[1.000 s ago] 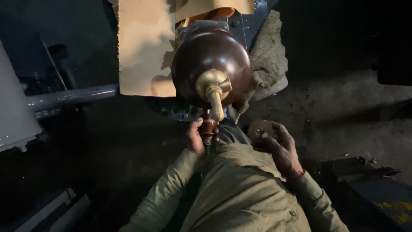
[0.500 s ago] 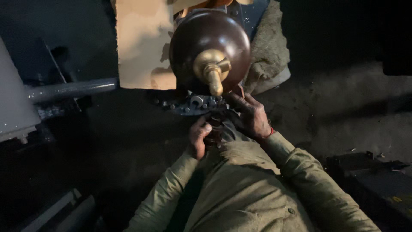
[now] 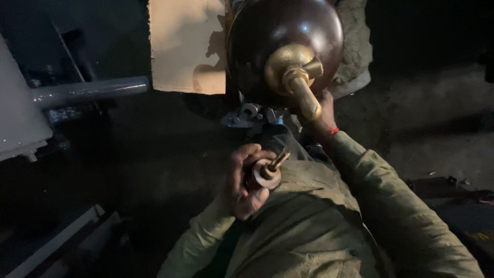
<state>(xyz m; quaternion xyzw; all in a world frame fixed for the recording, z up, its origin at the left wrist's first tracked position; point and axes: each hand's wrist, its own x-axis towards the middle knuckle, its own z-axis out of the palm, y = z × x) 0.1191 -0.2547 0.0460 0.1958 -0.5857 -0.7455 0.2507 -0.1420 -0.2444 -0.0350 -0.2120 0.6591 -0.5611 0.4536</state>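
The left hand (image 3: 246, 181) has its fingers (image 3: 253, 153) curled round a small round brass-and-dark fitting (image 3: 266, 173) with a short stem pointing up and to the right; the piece sits in the cup of the palm, pinched between thumb and fingertips, just above the olive-clad lap. It is apart from the large dark-brown rounded vessel (image 3: 267, 36), whose own brass neck and spout (image 3: 296, 72) juts down toward the person, well above and to the right of those fingers. The right hand (image 3: 324, 116) reaches up behind the spout, against the underside of the vessel; its fingers are hidden by the brass, so I cannot tell whether they are spread or gripping. Judging from this, the small fitting is off the vessel and in hand, and the vessel looks steadied, but no joining of the two shows yet. A cluster of grey metal parts (image 3: 247, 114) lies just beyond the left fingertips, and a pale board (image 3: 185, 46) stands further up-left of them.
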